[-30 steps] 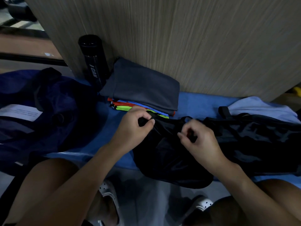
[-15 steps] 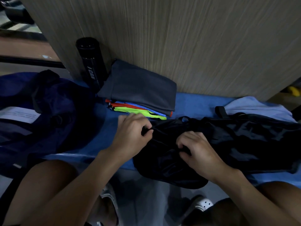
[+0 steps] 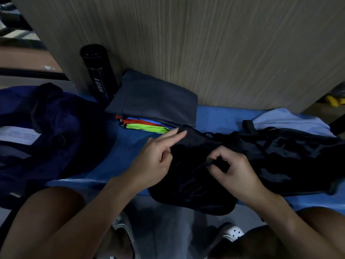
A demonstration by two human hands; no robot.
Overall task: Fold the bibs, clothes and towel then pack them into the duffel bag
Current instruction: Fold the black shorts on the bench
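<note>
From the head view we look down on a blue bench (image 3: 224, 118) backed on the far side by a wood panel (image 3: 205, 43). A black garment (image 3: 280, 156) lies across the right half. Its left end hangs over the bench's near edge, above two white shoes (image 3: 231, 232) on the floor.

Our left hand (image 3: 155, 157) has its first two fingers (image 3: 177, 134) stretched straight along the garment's far-left edge, touching it, with the other fingers curled in. Our right hand (image 3: 237, 171) is closed in a pinch on a thin dark piece of the garment. We cannot tell whether that piece is a cord or a fold. The two hands are near each other but apart, with dark cloth between them.

Just beyond the left fingertips sits a stack against the panel, with a folded grey cloth (image 3: 156, 101) on top. Below it are bibs (image 3: 145, 125), whose orange, blue and green edges stick out toward us. A black bottle (image 3: 99, 73) stands upright just left of the stack, touching the panel.

The navy bag (image 3: 56, 131) slumps at the far left, with a white paper (image 3: 16, 135) lying on it. Between the bag and the garment a wedge of bare blue runs to the near edge. This is the widest open room beside the left hand.

A second bare strip lies along the panel, between the stack and a pale blue cloth (image 3: 291, 122) at the far right. The garment's far edge overlaps that cloth.
</note>
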